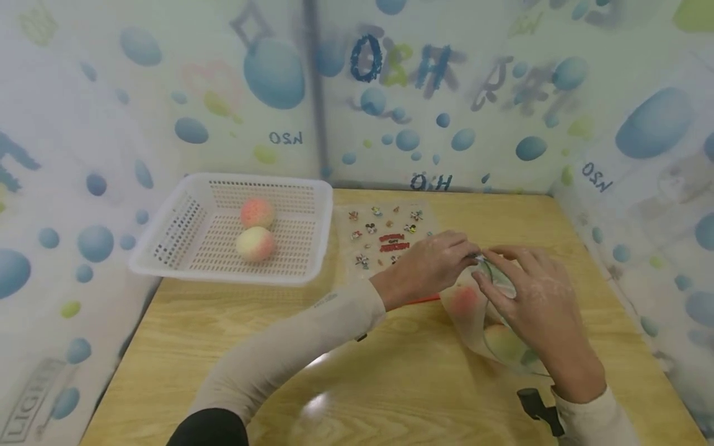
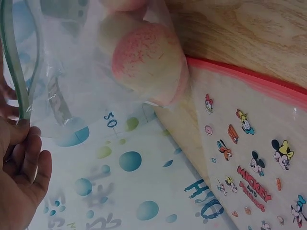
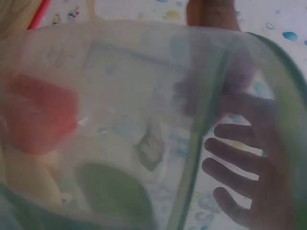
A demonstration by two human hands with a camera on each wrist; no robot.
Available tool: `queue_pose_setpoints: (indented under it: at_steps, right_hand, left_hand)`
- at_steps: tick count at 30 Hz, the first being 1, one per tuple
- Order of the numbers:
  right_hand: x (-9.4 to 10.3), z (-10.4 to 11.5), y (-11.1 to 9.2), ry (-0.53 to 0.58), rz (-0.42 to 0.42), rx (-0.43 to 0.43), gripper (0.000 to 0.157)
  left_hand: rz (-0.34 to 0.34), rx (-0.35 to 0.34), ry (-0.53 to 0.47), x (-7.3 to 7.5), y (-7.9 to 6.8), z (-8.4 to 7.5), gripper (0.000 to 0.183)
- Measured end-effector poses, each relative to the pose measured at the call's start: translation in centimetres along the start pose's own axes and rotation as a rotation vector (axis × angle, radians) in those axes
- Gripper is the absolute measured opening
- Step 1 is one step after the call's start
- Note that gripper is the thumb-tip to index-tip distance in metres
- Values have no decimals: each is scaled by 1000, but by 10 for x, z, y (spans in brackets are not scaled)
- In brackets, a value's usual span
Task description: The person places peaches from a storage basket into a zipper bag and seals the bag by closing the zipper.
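Observation:
A clear zip bag with a green zip edge holds several pink-and-cream peaches. A green patch shows low in the bag. My left hand pinches the corner of its zip edge; in the left wrist view this hand sits at the left border. Over the bag's mouth is my right hand, its thumb and forefinger apart at the same corner. The right wrist view shows that hand with spread fingers beside the zip edge, partly behind hazy plastic.
A white plastic basket with two peaches stands at the back left of the wooden table. Beside it lies a flat clear bag with cartoon prints and a red zip. Patterned walls enclose the table's back and sides.

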State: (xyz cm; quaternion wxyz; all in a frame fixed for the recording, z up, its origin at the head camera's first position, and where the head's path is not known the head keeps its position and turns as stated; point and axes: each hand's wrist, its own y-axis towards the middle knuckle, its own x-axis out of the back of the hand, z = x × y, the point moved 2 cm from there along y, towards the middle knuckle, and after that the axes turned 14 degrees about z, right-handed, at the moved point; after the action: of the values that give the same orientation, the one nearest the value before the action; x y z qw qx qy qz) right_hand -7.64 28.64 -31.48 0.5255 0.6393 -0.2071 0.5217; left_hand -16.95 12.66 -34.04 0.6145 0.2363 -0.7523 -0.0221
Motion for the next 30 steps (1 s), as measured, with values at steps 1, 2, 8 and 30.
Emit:
queue_pose_setpoints:
  at_steps: [1,2,8,30]
  right_hand:
    - [-4,-2,1,-6,22,5,68]
    - [-8,-4,1,-9,37,4,68]
    - [-19,-13,1,31,35,18,56]
    - [-28,-15,-1,57,-14,-4,64]
  left_hand:
    - [-2,-1,-2,0,-1,0,19]
    - [-2,-4,-4,-1,-1,0,19]
    - [-3,-5,0,-3,-3,2,18]
    - [2,3,63,5,-6,13,14]
